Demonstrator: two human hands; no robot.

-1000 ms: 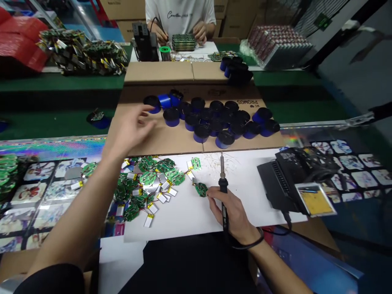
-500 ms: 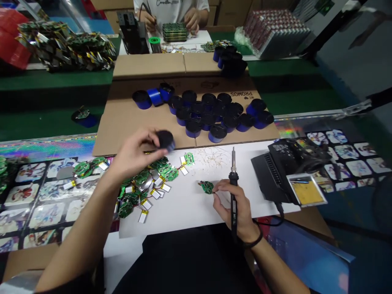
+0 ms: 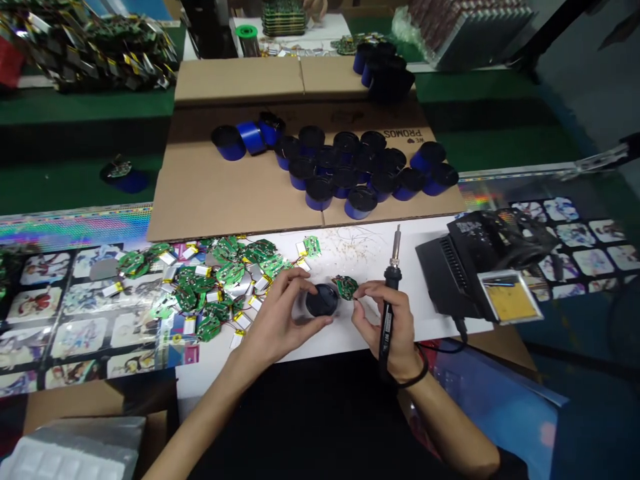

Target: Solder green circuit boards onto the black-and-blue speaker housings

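a: how do the parts look?

b: left to right: dark cup (image 3: 321, 301), round, near-black, over the white bench (image 3: 340, 339). just beside it, green circuit board (image 3: 346, 287), small, roundish, wires at its left.

a: grips?

b: left hand (image 3: 283, 320): fingers and thumb curved round the cup, touching it. right hand (image 3: 401, 327): thumb and forefinger pinching the board's right edge; soldering iron (image 3: 393, 275) also held, tip up.

a: counts?

b: left to right: one board pile (image 3: 220, 273), too overlapped to count. three blue cups (image 3: 251, 137) on the cardboard (image 3: 200, 193), one on its side. one cup in hand, one board pinched. cup cluster (image 3: 345, 181), roughly fifteen. one iron. one black box (image 3: 455, 270).
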